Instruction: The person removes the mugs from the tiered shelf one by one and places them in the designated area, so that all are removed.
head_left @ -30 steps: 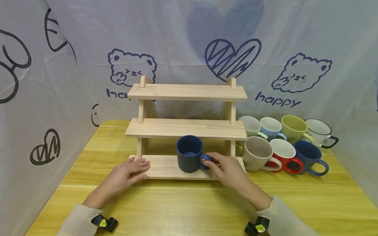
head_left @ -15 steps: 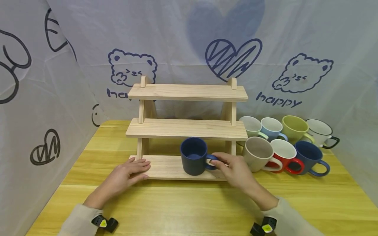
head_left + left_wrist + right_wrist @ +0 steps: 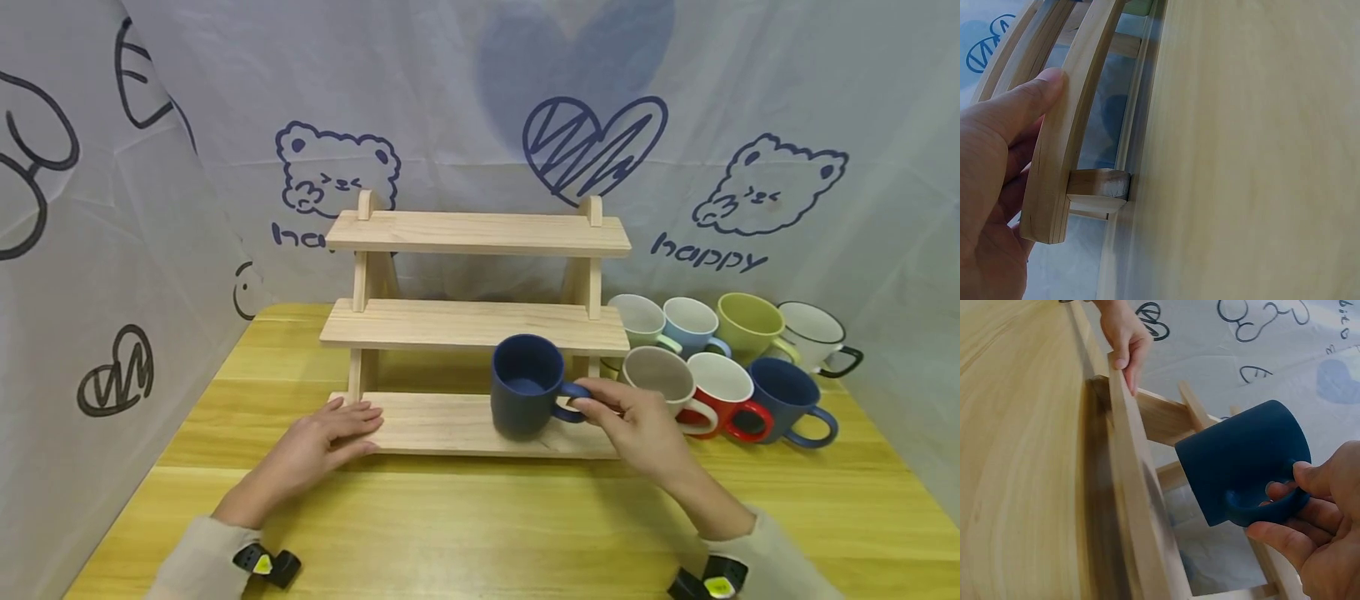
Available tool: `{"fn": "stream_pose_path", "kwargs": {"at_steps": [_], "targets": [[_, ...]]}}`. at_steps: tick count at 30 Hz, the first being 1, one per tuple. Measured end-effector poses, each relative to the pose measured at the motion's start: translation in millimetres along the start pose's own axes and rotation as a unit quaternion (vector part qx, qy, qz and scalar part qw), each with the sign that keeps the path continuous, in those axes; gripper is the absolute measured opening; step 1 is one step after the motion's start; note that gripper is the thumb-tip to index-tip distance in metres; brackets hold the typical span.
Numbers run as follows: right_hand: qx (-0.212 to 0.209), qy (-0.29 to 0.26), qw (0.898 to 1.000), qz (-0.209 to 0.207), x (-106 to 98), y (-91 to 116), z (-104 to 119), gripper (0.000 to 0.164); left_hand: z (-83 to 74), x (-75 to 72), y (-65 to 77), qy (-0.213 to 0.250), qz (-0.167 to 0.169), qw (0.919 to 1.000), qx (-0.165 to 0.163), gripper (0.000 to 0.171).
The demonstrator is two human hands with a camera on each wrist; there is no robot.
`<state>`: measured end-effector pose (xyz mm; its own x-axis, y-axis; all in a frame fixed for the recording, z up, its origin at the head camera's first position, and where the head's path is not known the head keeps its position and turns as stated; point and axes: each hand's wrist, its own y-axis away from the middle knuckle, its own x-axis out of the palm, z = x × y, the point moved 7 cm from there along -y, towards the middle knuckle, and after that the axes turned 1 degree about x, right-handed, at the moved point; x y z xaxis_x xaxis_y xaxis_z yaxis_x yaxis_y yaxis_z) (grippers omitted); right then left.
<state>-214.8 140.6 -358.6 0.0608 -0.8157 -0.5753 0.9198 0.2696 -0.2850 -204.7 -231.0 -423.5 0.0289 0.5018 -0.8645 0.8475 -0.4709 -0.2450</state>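
Note:
A dark blue mug (image 3: 527, 387) is at the right part of the bottom tier of a three-tier wooden display stand (image 3: 472, 325). Thumb and fingers of my right hand (image 3: 637, 425) pinch its handle from the right. In the right wrist view the mug (image 3: 1244, 459) appears held just off the shelf board (image 3: 1141, 506), its mouth pointing away. My left hand (image 3: 322, 437) rests on the left end of the bottom tier, fingers laid out over the board. The left wrist view has the thumb (image 3: 1041, 90) along the board's front edge.
Right of the stand, several mugs stand close together on the wooden table (image 3: 450, 525): a beige mug (image 3: 658, 379), a red mug (image 3: 720, 392), another blue mug (image 3: 783, 400), and a back row with an olive mug (image 3: 750, 325). A printed curtain (image 3: 465, 100) hangs behind.
My right hand has moved the blue mug from the middle of the bottom tier to the right, and the mug has risen slightly. The left hand has stayed in place.

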Motion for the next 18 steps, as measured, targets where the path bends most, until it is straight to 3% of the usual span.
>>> {"fn": "stream_pose_path", "kwargs": {"at_steps": [11, 18], "targets": [[0.013, -0.017, 0.999, -0.025, -38.7, 7.2, 0.9, 0.025, -1.8, -1.3, -0.4, 0.000, 0.000, 1.0000, 0.001, 0.040], [-0.015, -0.013, 0.998, -0.054, -66.1, 10.7, 7.0, 0.024, -2.3, -1.6, -0.1, 0.002, 0.005, 1.0000, -0.003, 0.040]]}}
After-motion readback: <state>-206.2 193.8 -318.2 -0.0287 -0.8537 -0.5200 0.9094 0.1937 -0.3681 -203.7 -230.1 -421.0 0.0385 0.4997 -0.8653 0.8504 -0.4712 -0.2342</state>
